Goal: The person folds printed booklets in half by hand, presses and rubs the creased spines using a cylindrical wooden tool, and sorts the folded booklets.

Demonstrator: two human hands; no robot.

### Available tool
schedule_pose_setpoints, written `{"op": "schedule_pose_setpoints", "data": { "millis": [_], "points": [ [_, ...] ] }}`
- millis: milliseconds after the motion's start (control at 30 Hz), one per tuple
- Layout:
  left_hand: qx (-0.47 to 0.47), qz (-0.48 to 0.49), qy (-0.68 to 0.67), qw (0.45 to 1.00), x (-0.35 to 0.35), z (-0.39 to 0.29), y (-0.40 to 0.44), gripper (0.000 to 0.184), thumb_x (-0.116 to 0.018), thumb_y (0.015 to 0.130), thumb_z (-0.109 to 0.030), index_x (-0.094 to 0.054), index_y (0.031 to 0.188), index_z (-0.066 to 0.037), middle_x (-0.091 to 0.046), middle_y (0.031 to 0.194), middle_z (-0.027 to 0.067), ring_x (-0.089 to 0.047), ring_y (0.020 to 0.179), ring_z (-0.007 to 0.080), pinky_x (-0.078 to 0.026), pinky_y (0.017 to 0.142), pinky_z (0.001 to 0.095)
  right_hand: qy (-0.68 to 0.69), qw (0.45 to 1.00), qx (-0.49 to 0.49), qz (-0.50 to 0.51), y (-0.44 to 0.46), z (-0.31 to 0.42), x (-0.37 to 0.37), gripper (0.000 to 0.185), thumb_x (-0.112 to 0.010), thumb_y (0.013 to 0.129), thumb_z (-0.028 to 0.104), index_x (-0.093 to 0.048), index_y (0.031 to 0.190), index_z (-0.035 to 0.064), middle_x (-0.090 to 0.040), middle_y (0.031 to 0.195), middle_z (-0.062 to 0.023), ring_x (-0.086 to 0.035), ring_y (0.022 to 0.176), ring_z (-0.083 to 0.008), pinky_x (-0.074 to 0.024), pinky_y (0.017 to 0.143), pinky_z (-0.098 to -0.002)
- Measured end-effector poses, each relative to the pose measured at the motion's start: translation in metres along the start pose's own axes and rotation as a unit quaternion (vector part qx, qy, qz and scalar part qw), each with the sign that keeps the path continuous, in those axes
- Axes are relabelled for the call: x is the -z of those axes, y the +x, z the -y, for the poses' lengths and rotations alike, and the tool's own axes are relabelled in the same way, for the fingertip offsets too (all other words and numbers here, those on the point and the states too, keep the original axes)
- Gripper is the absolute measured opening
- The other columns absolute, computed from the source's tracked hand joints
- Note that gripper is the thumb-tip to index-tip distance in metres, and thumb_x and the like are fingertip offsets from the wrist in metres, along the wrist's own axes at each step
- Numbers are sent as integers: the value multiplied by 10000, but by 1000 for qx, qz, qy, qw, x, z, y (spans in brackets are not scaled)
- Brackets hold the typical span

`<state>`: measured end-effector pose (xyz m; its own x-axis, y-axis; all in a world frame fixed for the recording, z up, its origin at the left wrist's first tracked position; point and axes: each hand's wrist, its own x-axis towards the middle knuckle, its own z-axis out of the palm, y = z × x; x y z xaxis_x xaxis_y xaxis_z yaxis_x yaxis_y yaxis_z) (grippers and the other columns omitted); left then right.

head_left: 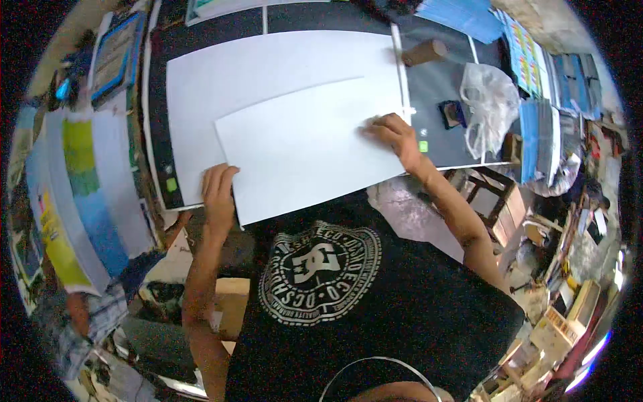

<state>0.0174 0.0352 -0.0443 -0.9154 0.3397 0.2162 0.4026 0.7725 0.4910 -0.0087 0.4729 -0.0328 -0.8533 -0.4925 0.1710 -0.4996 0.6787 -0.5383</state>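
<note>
This looked like a paper-working workshop: large, flat white sheets [295, 151] lay on a black, white-lined worktable [432, 87], flanked by yellow-and-blue printed sheets [102, 218] and light-blue paper stacks [529, 134].

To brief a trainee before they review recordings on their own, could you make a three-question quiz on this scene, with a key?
1. Which of the person's hands is nearer the plastic bag?
2. True or false: the top white sheet completely covers the larger white sheet beneath it.
3. Fill in: the plastic bag lies on a ___ tabletop.

Key:
1. The right hand.
2. False; much of the larger white sheet shows.
3. Dark.
</note>
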Motion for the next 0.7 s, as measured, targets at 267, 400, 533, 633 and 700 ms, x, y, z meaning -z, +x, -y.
{"op": "schedule_pose_setpoints", "data": {
  "millis": [267,400,533,633,700],
  "points": [
    [-25,-42,-3,999,-5,5,4,274,-639,723,15,-639,996,6,-619,1019,151,-587,972,348,-484,862,424,56,997,-11,-41,10,5,1,468,-653,764,240,-635,1180,29,-660,1019,-119,-608,938,-310,-501,838,-398],
    [-16,-38,-18,999,-5,4,5,277,-649,707,10,-640,984,6,-617,1019,154,-586,966,350,-485,863,419,75,996,-46,-27,9,6,0,537,-630,781,280,-608,1261,40,-654,1040,-118,-604,947,-305,-497,865,-397],
    [-13,-33,-14,999,-4,2,6,283,-650,700,10,-644,983,5,-615,1020,154,-585,969,354,-487,858,422,67,997,-31,-15,11,7,4,597,-630,777,330,-583,1302,50,-652,1036,-118,-605,942,-303,-493,863,-399],
    [3,-19,-16,1000,-7,7,0,295,-629,706,-31,-641,999,2,-622,1033,166,-591,999,366,-473,908,444,74,996,-41,-17,12,7,4,643,-634,774,336,-552,1346,54,-650,1036,-120,-600,942,-303,-493,857,-399],
    [5,-15,-19,1000,-8,9,-1,297,-629,708,-32,-640,1003,3,-621,1032,167,-591,1001,368,-472,910,447,72,996,-51,-10,11,7,4,649,-636,788,283,-521,1383,51,-649,1035,-125,-598,938,-302,-495,844,-389]
  ]
}}
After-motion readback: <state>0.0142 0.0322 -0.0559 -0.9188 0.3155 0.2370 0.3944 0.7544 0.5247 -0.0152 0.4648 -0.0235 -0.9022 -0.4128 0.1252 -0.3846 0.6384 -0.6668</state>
